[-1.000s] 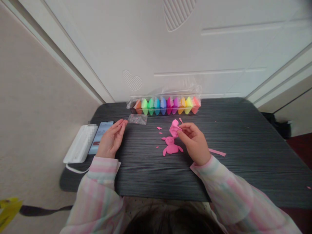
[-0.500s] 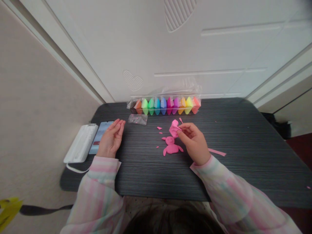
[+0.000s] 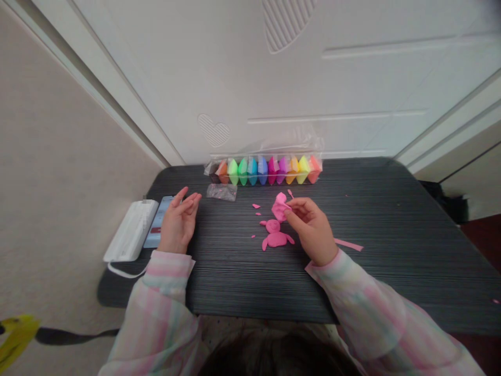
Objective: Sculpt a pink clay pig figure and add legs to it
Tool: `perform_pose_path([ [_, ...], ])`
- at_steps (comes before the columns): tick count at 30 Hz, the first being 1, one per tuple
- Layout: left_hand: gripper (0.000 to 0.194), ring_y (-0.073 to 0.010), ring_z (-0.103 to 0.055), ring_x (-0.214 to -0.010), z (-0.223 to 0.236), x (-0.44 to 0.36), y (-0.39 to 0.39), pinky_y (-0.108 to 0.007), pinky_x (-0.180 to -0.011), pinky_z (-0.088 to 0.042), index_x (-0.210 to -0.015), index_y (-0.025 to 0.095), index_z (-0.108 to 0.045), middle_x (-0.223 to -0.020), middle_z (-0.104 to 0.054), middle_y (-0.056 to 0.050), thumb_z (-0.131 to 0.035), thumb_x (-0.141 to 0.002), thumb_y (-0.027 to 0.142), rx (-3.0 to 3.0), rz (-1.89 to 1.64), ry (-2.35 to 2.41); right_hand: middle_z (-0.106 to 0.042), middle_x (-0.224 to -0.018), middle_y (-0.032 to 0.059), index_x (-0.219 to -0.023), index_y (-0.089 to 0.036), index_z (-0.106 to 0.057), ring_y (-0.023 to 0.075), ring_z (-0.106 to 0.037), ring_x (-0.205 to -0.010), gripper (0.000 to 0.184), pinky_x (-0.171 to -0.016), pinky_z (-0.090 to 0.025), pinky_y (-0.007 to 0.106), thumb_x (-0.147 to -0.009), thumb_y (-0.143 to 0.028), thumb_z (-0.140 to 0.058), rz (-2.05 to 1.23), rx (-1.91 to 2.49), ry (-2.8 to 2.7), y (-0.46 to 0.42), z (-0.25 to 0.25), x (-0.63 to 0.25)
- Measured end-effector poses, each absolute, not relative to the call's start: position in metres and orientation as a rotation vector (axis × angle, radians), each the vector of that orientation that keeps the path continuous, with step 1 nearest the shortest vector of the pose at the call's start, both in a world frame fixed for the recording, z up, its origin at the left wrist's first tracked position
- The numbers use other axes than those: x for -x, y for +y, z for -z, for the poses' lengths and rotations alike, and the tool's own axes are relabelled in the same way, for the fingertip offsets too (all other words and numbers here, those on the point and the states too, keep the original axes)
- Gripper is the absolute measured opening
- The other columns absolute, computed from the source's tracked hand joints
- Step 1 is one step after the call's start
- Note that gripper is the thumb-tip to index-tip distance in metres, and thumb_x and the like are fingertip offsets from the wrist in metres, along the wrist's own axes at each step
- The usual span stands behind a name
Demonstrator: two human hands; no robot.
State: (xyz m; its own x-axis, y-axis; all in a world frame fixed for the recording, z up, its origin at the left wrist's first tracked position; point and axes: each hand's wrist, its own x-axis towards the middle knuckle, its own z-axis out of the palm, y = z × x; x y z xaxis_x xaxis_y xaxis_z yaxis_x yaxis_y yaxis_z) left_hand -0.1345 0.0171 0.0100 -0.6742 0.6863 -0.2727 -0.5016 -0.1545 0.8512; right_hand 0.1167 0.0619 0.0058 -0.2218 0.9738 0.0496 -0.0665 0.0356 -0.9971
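Note:
My right hand (image 3: 313, 230) pinches a crumpled lump of pink modelling clay (image 3: 280, 207) between thumb and fingers, above the table. Just below the lump, a flat pink clay figure (image 3: 276, 239) lies on the tabletop, with a round head, an oval body, two arm-like pieces and one ear-like piece at the left of the head. Small pink clay scraps (image 3: 255, 206) are scattered to its left. My left hand (image 3: 179, 222) is raised at the left beside the phone, palm turned inward, fingers stretched and apart; I see nothing in it.
A clear bag of coloured clay packs (image 3: 262, 171) lies along the table's back edge, with a small crumpled plastic wrapper (image 3: 222, 191) before it. At left are a phone (image 3: 154, 230) and a white power bank (image 3: 129, 232) with a cable. A pink strip (image 3: 349, 244) lies right of my right hand.
My left hand's fingers have spread, one finger lifting away from the others. My right hand and the pink clay lump stay in place; the clay figure has not changed.

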Motion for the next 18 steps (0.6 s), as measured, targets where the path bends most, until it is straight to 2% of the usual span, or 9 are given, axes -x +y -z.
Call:
perform_pose_path([
  [7,0.026,-0.0138,-0.063,-0.089,-0.0107,0.1333,0.0151,-0.025,-0.085,-0.049,-0.089,0.012,-0.058,-0.088,-0.065,-0.010,-0.045,-0.072,-0.003,-0.240,-1.868,1.282,-0.059,-0.075,-0.0012,-0.080,-0.020,-0.053,0.0121,-0.057,-0.069,0.016,-0.066,-0.046,0.029,-0.071,-0.031,-0.062,-1.357,1.016,-1.358,0.0626,-0.0068,-0.1173],
  [13,0.024,-0.0095,-0.063,-0.082,-0.0077,0.1346,0.0165,-0.021,-0.085,-0.048,-0.086,0.012,-0.057,-0.085,-0.065,-0.008,-0.045,-0.073,-0.004,-0.220,-1.899,1.308,-0.060,-0.074,-0.0012,-0.079,-0.021,-0.054,0.0122,-0.057,-0.068,0.016,-0.066,-0.046,0.029,-0.072,-0.032,-0.062,-1.340,1.010,-1.364,0.0619,-0.0086,-0.1164],
  [18,0.024,-0.0099,-0.064,-0.077,-0.0062,0.1362,0.0166,-0.025,-0.084,-0.050,-0.085,0.014,-0.056,-0.080,-0.065,-0.006,-0.044,-0.075,-0.003,-0.218,-1.901,1.311,-0.060,-0.074,-0.0012,-0.079,-0.021,-0.054,0.0122,-0.057,-0.069,0.016,-0.066,-0.047,0.029,-0.072,-0.032,-0.061,-1.340,1.003,-1.366,0.0614,-0.0083,-0.1165],
])
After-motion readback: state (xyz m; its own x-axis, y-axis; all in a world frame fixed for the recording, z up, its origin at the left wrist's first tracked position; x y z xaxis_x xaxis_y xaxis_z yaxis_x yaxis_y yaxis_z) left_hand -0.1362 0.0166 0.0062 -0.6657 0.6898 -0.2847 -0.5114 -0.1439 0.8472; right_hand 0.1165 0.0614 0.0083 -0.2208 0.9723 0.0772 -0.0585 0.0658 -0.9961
